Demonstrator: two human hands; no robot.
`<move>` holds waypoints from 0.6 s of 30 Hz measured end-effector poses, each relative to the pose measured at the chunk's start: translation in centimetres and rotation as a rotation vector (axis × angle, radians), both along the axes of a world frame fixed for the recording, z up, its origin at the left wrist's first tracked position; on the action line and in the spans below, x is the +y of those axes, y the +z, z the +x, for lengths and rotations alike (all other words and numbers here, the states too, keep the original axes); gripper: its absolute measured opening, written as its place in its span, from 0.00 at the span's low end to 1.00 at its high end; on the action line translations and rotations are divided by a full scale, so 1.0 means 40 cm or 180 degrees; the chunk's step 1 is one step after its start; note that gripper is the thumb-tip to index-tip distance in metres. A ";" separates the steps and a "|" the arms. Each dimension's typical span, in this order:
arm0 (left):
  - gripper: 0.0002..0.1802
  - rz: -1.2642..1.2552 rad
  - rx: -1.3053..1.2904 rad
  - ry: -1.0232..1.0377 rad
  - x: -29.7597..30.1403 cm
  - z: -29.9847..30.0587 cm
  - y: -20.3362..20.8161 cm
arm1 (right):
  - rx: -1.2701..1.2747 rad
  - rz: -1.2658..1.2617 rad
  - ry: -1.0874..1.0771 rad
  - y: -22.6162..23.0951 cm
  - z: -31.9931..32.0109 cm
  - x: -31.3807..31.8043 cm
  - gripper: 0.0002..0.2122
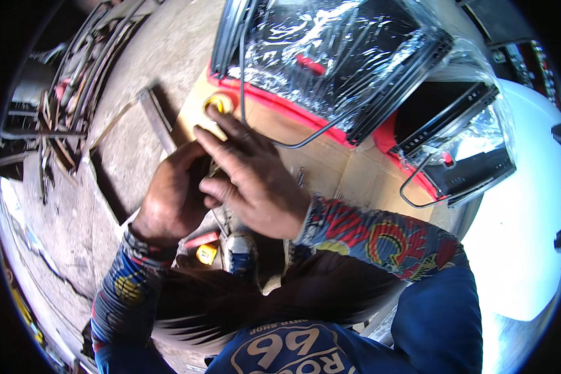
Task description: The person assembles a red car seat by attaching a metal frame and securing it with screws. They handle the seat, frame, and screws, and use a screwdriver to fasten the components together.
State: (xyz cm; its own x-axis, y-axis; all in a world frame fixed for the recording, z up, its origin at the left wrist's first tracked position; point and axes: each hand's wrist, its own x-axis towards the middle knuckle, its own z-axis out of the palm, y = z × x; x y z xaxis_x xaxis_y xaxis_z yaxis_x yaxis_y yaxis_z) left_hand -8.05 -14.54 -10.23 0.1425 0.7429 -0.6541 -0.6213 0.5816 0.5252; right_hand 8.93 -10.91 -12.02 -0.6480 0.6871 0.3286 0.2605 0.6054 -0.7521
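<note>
My left hand is curled, its fingers closed round something that my hands mostly hide. Only a small dark, metallic bit shows in the gap between the hands. My right hand lies over it from the right, with two fingers stretched out and apart and the thumb side near the left fingers. Just past the right fingertips sits a roll of yellow tape on the cardboard. Below the hands, near my shoe, are a red bar-shaped thing and a yellow tape measure.
Ahead stand black metal frames with red edging, wrapped in clear plastic; a second such frame is to the right. A large white panel fills the right side. Metal bars lie on the concrete floor, with scrap at far left.
</note>
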 end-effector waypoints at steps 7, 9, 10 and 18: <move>0.13 -0.0021 0.0545 -0.0362 0.041 -0.001 -0.027 | -0.0022 -0.1102 -0.0043 0.002 0.046 0.024 0.33; 0.12 -0.0143 0.0605 -0.0590 0.053 -0.005 -0.031 | 0.0194 -0.1792 -0.0333 -0.052 0.083 0.043 0.24; 0.12 -0.0219 0.0673 -0.0733 0.058 -0.007 -0.031 | 0.0072 -0.2617 -0.0070 -0.083 0.138 0.067 0.19; 0.12 0.0269 0.1110 -0.0765 0.195 0.040 -0.042 | 0.2067 -0.5580 -0.3663 -0.347 0.439 0.131 0.09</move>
